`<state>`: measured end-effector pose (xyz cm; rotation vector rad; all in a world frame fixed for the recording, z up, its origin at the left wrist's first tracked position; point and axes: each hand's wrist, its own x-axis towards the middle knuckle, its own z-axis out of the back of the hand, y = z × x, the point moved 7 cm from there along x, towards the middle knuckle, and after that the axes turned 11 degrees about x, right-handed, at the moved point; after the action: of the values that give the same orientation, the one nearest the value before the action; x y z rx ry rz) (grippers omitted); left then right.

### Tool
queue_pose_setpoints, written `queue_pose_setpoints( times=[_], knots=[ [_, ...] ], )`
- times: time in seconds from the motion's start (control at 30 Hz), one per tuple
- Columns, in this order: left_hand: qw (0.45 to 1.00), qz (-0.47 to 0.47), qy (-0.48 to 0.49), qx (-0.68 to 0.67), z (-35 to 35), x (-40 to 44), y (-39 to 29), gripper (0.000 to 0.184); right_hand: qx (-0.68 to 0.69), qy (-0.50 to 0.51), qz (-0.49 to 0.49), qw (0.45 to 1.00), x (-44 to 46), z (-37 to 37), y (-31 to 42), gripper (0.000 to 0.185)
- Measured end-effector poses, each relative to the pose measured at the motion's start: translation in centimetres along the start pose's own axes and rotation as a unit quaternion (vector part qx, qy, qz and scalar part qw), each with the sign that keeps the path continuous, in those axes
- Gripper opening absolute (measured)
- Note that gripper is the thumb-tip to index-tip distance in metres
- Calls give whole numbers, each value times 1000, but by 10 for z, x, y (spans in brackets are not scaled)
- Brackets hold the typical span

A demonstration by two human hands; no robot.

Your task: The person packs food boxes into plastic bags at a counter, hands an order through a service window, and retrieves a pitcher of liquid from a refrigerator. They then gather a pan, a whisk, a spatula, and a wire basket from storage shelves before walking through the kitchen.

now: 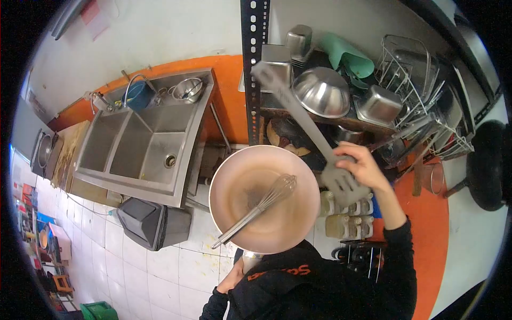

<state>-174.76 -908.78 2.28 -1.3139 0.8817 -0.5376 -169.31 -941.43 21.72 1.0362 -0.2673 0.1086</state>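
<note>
My left hand (232, 277) is closed around the handle of a frying pan (304, 218), low in front of my body. The pan is pale inside, with a brownish tint and a darker patch at the middle. A metal whisk (261, 207) lies across it, its handle sticking out over the near-left rim. My right hand (360, 164) grips a grey slotted spatula (305, 118) close to its slotted head, right of the pan. The spatula's long handle points up and left towards the shelf. Part of my left hand is hidden by my dark sleeve and the pan.
A steel sink (176, 140) stands at the left, with a blue container (137, 95) behind it. Below is a black bin (154, 221). The shelf at the right holds a steel bowl (322, 92) and a wire rack (408, 64). Several bottles (337, 226) stand beneath.
</note>
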Motion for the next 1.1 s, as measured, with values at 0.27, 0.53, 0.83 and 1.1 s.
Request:
queue_pose_setpoints(
  times=[0.27,0.53,0.83,1.1],
  knots=[
    [1000,-14,2,21,6,-28,6,49,129,-44,5,991,18,-58,-6,22],
    [999,4,22,-28,2,-44,29,65,-49,14,243,969,31,-156,0,29],
    [999,4,-12,-33,-2,-58,34,69,-129,193,269,935,-5,-215,-14,30],
    [994,33,-21,-103,-7,-65,41,69,465,-66,-280,837,-85,-141,-156,50]
  ],
)
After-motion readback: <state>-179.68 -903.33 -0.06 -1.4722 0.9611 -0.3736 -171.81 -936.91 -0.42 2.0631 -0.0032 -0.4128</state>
